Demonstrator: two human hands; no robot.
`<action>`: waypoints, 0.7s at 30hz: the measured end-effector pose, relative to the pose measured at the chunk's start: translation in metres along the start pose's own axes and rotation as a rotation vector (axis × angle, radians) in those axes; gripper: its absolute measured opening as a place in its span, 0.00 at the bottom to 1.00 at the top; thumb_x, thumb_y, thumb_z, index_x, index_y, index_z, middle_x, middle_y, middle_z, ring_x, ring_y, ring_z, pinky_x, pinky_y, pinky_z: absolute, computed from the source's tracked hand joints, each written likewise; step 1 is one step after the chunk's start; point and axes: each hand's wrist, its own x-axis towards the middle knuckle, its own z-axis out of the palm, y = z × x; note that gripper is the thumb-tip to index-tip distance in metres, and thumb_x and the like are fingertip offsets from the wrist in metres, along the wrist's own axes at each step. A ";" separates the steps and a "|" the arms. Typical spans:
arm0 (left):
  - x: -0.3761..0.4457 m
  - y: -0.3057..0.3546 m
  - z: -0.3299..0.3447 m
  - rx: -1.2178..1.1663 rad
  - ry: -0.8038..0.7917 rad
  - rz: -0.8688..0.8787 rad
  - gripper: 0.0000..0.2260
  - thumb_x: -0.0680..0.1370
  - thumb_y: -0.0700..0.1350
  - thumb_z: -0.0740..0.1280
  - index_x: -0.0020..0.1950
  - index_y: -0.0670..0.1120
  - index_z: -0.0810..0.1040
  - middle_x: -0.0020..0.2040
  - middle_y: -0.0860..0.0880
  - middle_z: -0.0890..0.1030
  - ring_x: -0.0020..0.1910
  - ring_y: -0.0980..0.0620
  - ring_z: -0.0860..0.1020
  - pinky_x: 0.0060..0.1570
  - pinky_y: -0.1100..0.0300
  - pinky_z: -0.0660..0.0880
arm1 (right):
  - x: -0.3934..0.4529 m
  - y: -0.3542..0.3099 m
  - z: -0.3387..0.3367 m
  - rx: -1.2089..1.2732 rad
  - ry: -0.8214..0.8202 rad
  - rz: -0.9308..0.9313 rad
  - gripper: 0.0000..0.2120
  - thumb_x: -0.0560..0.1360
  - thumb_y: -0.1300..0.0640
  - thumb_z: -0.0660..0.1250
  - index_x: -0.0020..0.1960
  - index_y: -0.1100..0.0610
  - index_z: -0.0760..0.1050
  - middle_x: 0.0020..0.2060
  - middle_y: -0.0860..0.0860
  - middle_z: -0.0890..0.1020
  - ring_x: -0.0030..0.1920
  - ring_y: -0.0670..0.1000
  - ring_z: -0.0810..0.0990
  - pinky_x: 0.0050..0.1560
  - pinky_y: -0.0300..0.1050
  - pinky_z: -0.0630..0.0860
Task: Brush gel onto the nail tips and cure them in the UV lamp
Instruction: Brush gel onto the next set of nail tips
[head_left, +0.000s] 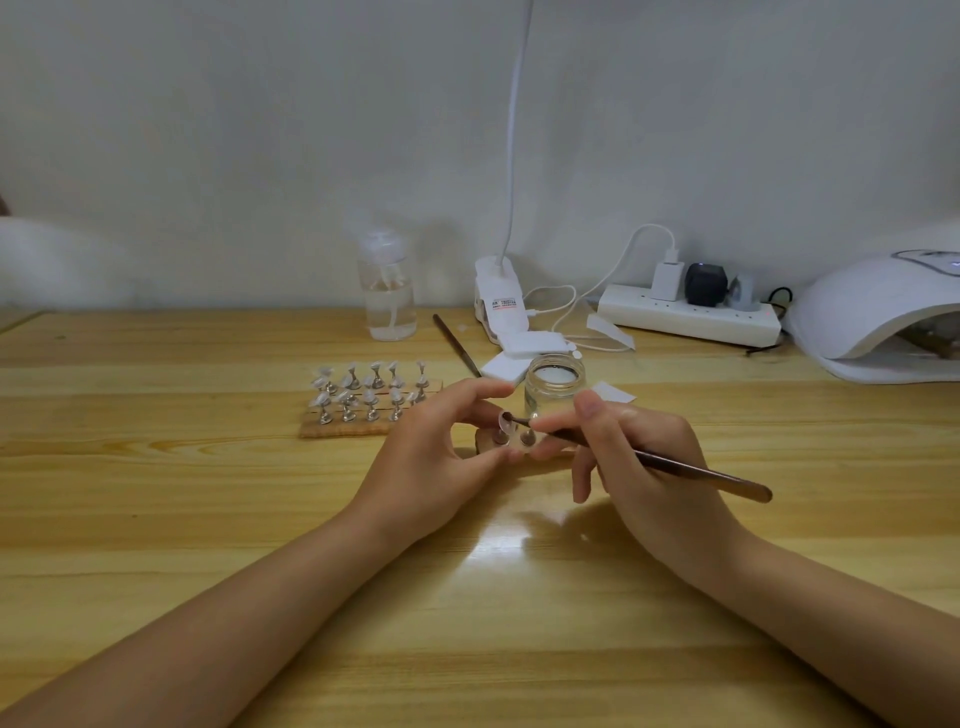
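Observation:
My right hand (631, 457) holds a dark brown brush (691, 470), whose tip touches a clear nail tip (505, 419) on a small metal stand. My left hand (441, 447) curls round a small wooden base (485, 441) that carries this stand and a second one (528, 438). Behind my hands stands an open glass gel jar (555, 384). A wooden board (343, 427) to the left carries two rows of several nail tips on stands (370, 389). The white UV lamp (883, 312) sits at the far right, its opening facing me.
A clear pump bottle (387, 291) stands at the back. A second brush (457, 345) lies by white pads (506, 366) and a clip lamp base (500, 301). A power strip (688, 312) with plugs lies by the wall. The wooden table (208, 519) stretches towards me.

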 end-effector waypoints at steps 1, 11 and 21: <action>0.000 0.000 0.000 -0.001 -0.001 -0.002 0.21 0.67 0.38 0.75 0.55 0.54 0.73 0.43 0.54 0.81 0.47 0.64 0.76 0.46 0.78 0.66 | 0.000 -0.001 0.000 0.022 0.003 0.009 0.13 0.78 0.50 0.58 0.42 0.52 0.80 0.26 0.57 0.81 0.27 0.44 0.79 0.38 0.29 0.72; 0.000 0.000 -0.001 0.006 0.004 -0.022 0.21 0.67 0.38 0.75 0.54 0.54 0.74 0.43 0.54 0.81 0.47 0.66 0.76 0.42 0.79 0.66 | 0.001 -0.005 -0.003 0.099 0.141 0.072 0.17 0.78 0.50 0.58 0.37 0.53 0.80 0.28 0.54 0.82 0.23 0.49 0.74 0.31 0.31 0.69; 0.001 0.001 0.000 0.006 0.001 -0.077 0.20 0.68 0.39 0.74 0.53 0.56 0.74 0.43 0.54 0.81 0.47 0.65 0.76 0.41 0.78 0.68 | 0.002 -0.004 -0.003 0.102 0.164 0.086 0.19 0.77 0.47 0.57 0.35 0.54 0.80 0.25 0.52 0.80 0.23 0.47 0.73 0.32 0.32 0.69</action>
